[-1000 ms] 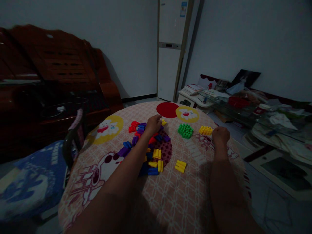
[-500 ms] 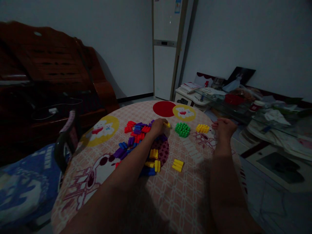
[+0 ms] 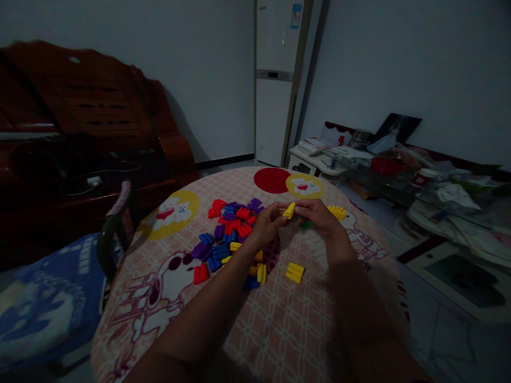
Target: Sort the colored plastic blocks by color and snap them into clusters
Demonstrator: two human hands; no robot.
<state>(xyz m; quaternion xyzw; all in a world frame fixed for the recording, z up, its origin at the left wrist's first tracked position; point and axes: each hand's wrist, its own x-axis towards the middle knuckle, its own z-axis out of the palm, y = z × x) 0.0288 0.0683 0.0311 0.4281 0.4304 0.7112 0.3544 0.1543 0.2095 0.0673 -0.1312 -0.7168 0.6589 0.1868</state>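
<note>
Over the far middle of the round table, my two hands meet at a small yellow plastic building block (image 3: 289, 210). My left hand (image 3: 270, 222) pinches it from the left, and the fingertips of my right hand (image 3: 318, 215) close on its right side. Mostly hidden under my right hand is a green cluster of blocks (image 3: 305, 224). A yellow cluster of blocks (image 3: 337, 213) lies just beyond that hand. Left of my left hand spreads a loose pile of red, blue, purple and yellow blocks (image 3: 230, 226). Several yellow blocks (image 3: 295, 272) lie side by side nearer to me.
A patterned pink cloth covers the round table (image 3: 275, 330). A chair (image 3: 114, 229) with a blue cushion stands at its left, and a wooden sofa (image 3: 91, 111) behind. To the right, a cluttered glass-topped cabinet (image 3: 359, 165) runs along the wall.
My left hand has lifted a yellow block from beside the pile and moved right. My right hand has come in leftward from the table's right edge to meet it.
</note>
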